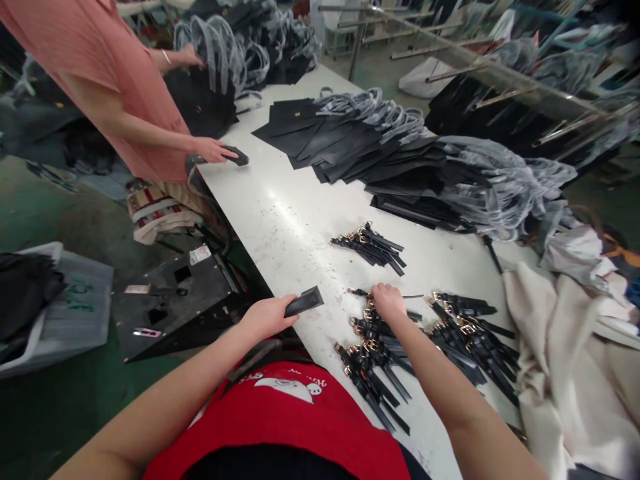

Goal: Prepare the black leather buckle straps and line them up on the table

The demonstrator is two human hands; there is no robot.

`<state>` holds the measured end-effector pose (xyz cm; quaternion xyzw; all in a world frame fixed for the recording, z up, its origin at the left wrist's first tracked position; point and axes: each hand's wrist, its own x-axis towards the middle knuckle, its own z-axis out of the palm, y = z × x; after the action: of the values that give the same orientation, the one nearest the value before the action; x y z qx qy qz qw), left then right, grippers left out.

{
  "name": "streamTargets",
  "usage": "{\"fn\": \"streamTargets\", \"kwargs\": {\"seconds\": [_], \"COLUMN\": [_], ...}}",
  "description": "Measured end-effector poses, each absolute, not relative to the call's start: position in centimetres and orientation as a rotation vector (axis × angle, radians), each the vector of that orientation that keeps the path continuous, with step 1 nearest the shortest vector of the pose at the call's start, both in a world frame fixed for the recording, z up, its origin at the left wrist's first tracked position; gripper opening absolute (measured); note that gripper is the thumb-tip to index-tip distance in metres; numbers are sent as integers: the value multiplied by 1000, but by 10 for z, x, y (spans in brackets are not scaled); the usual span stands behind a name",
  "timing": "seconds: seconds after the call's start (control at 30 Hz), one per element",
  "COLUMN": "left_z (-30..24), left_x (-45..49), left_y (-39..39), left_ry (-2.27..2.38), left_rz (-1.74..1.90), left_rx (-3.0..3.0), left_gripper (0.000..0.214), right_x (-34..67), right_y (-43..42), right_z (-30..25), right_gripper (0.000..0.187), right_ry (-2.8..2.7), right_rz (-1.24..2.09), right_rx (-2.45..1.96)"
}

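My left hand [267,317] is closed around a flat black leather piece [305,301] at the near edge of the white table [285,220]. My right hand [387,301] rests knuckles-up on a pile of black straps with gold buckles [373,360], fingers curled into them; what they grip is hidden. A second heap of buckled straps [467,333] lies just to the right, and a smaller bundle [370,245] sits farther out on the table.
Stacked black leather panels [350,143] with plastic-wrapped handles [500,183] fill the far right of the table. Cream cloth [565,360] hangs at right. A person in a pink top [115,73] stands across, one hand on a black piece [235,155]. A black machine [175,293] sits below.
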<state>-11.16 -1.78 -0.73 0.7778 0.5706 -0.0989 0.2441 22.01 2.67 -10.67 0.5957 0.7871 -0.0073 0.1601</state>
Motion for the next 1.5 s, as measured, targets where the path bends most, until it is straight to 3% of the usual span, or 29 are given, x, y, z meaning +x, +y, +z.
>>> {"fn": "streamTargets", "kwargs": {"seconds": [0.1,0.3,0.53,0.8,1.03,1.3,1.5], "left_z": [-6,1,0,0,-13,-26,-9], "left_x": [-108,-104,-99,-94,-94,-73,-92], "left_y": [-17,-21,-35,-46,-33,-3,-17], "left_ry": [1566,1569,1573,1584,1598,1562,1610], "left_rz": [-309,-346,-353,-409,-482,-468,-610], "left_rx": [2111,2088,2117,2094,2087,2093,2054], "left_gripper": [46,47,48,48,46,44,44], "right_x": [215,211,201,169,132,134,129], "right_y": [13,-2,12,32,28,33,26], "right_z": [-103,-96,-108,-118,-138,-150,-141], "right_gripper": [17,40,34,25,18,18,37], "right_ry": [2307,2342,2214,2425,2582,2599,2637], "right_rz": [1,-125,-329,-398,-654,-846,-843], "right_rx": [1718,1720,1754,1615,1652,1727,1684]}}
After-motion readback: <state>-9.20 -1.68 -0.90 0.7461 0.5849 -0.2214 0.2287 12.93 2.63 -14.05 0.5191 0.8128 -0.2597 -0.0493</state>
